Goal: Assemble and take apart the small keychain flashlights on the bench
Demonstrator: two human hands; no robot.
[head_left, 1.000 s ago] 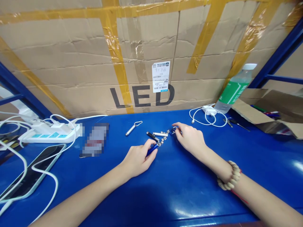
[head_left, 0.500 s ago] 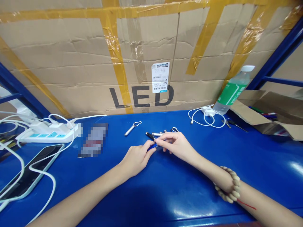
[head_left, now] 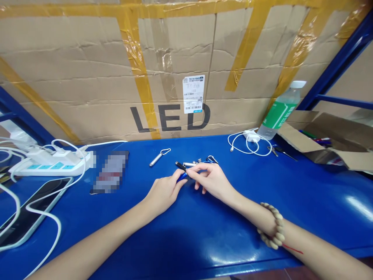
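We have the blue tube [head_left: 182, 177] pinched in the left hand [head_left: 162, 191], thumb and fingers closed on it, long axis slanting away from us and rightward to the right hand [head_left: 217, 183]. Right thumb and index are drawn close together at the tube's right end; we can't tell if they pinch anything. Left is the nearer hand, with the black tube [head_left: 180, 166] lying just beyond the fingertips, angled across the blue one.
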